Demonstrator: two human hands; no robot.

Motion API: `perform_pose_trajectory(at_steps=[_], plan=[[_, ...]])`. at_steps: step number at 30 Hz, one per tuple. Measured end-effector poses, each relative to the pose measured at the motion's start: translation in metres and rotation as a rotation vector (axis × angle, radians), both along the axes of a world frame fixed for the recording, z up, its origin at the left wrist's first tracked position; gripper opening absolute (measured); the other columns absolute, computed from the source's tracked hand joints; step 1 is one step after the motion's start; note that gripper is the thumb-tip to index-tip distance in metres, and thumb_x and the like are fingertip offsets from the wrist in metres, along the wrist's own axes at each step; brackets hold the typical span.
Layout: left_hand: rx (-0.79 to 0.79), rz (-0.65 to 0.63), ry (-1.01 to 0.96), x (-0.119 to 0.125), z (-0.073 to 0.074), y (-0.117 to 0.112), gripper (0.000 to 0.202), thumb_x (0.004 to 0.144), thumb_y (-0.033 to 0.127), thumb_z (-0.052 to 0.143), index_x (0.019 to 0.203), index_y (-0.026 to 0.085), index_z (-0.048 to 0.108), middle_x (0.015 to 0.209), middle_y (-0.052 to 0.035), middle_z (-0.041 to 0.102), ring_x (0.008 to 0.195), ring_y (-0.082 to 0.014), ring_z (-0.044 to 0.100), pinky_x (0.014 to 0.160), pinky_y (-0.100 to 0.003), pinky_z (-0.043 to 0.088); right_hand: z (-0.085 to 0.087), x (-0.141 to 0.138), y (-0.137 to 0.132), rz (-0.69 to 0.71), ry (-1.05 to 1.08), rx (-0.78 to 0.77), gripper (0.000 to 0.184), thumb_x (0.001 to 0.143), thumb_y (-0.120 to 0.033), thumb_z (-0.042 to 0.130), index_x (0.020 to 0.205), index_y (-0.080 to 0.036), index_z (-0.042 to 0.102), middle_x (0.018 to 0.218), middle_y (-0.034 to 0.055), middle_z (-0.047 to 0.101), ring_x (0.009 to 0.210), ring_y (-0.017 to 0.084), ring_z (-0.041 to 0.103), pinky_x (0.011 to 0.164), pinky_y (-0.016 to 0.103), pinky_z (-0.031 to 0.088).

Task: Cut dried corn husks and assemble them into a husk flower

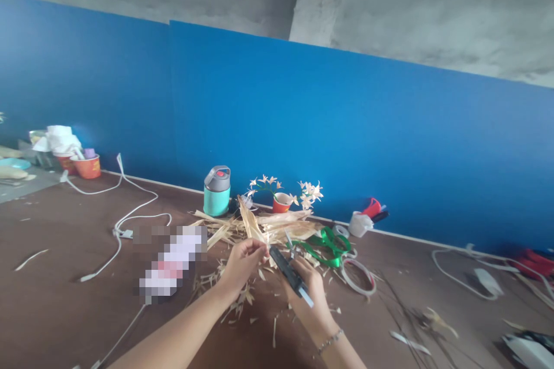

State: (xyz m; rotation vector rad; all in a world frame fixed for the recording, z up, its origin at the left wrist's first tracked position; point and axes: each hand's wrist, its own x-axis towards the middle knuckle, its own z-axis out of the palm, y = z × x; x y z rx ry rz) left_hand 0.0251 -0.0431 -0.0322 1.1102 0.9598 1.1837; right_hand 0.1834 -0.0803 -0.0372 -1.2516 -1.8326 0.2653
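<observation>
In the head view my right hand [309,285] is wrapped round a black glue gun [285,271], and a pale glue stick [307,298] juts from its rear. The gun's nose points up and left, close to the fingertips of my left hand [244,262]. Those fingers are pinched together; whatever sits in them is too small to make out. Just beyond both hands lies a pile of dried corn husks [285,223], with one pointed husk [247,220] standing up. Small husk scraps [242,300] are scattered on the brown table around my hands.
Behind the husks are a teal jar [216,199] and a red cup [281,203] with husk flowers. Green ribbon [331,248] and a tape roll [359,278] lie right. White cables [142,202] and a blurred-out object [173,265] lie left. A blue partition [303,115] closes the back.
</observation>
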Motion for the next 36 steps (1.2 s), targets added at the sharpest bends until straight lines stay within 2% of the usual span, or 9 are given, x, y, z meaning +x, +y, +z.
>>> perform_pose_trajectory(at_steps=[6, 11, 17, 22, 32, 36], plan=[[0.001, -0.020, -0.009, 0.000, 0.000, 0.000, 0.026, 0.067, 0.041, 0.065, 0.067, 0.015, 0.062, 0.055, 0.0012, 0.057, 0.051, -0.0121, 0.053, 0.049, -0.022, 0.041, 0.000, 0.001, 0.000, 0.012, 0.008, -0.002, 0.013, 0.071, -0.013, 0.051, 0.071, -0.021, 0.060, 0.077, 0.0042, 0.063, 0.071, 0.019, 0.061, 0.063, 0.026, 0.049], [0.003, -0.011, 0.016, 0.000, 0.001, -0.001, 0.025, 0.068, 0.041, 0.064, 0.068, 0.016, 0.062, 0.055, 0.0012, 0.057, 0.050, -0.0113, 0.051, 0.048, -0.020, 0.038, 0.001, 0.001, 0.000, 0.013, 0.004, 0.008, 0.014, 0.071, -0.012, 0.051, 0.072, -0.021, 0.061, 0.079, 0.0049, 0.064, 0.076, 0.020, 0.061, 0.067, 0.027, 0.050], [0.006, -0.009, -0.007, 0.001, 0.003, -0.002, 0.025, 0.067, 0.040, 0.064, 0.067, 0.016, 0.062, 0.056, 0.0013, 0.057, 0.052, -0.0113, 0.051, 0.050, -0.021, 0.039, -0.001, 0.002, 0.001, -0.008, -0.028, 0.039, 0.014, 0.069, -0.010, 0.051, 0.069, -0.020, 0.060, 0.073, 0.0036, 0.063, 0.066, 0.017, 0.060, 0.059, 0.025, 0.049], [0.006, 0.000, 0.022, 0.000, 0.003, -0.001, 0.025, 0.067, 0.040, 0.064, 0.066, 0.016, 0.062, 0.056, 0.0011, 0.058, 0.052, -0.0119, 0.052, 0.050, -0.021, 0.039, -0.003, 0.002, 0.002, -0.006, -0.014, 0.024, 0.016, 0.068, -0.009, 0.051, 0.070, -0.021, 0.061, 0.075, 0.0038, 0.063, 0.073, 0.019, 0.061, 0.064, 0.026, 0.049], [-0.017, -0.008, -0.008, 0.000, 0.000, -0.001, 0.024, 0.069, 0.039, 0.065, 0.068, 0.015, 0.062, 0.056, 0.0023, 0.056, 0.049, -0.0094, 0.049, 0.047, -0.020, 0.039, 0.014, -0.002, -0.006, 0.027, -0.001, -0.004, 0.014, 0.075, -0.013, 0.050, 0.071, -0.019, 0.062, 0.077, 0.0053, 0.063, 0.071, 0.018, 0.060, 0.064, 0.025, 0.048], [-0.018, -0.016, -0.034, 0.001, 0.001, -0.001, 0.025, 0.066, 0.040, 0.066, 0.067, 0.015, 0.061, 0.054, 0.0025, 0.056, 0.048, -0.0101, 0.050, 0.049, -0.021, 0.041, 0.014, -0.001, -0.006, 0.023, 0.000, -0.001, 0.015, 0.073, -0.012, 0.050, 0.073, -0.019, 0.064, 0.080, 0.0053, 0.065, 0.072, 0.017, 0.061, 0.065, 0.025, 0.049]])
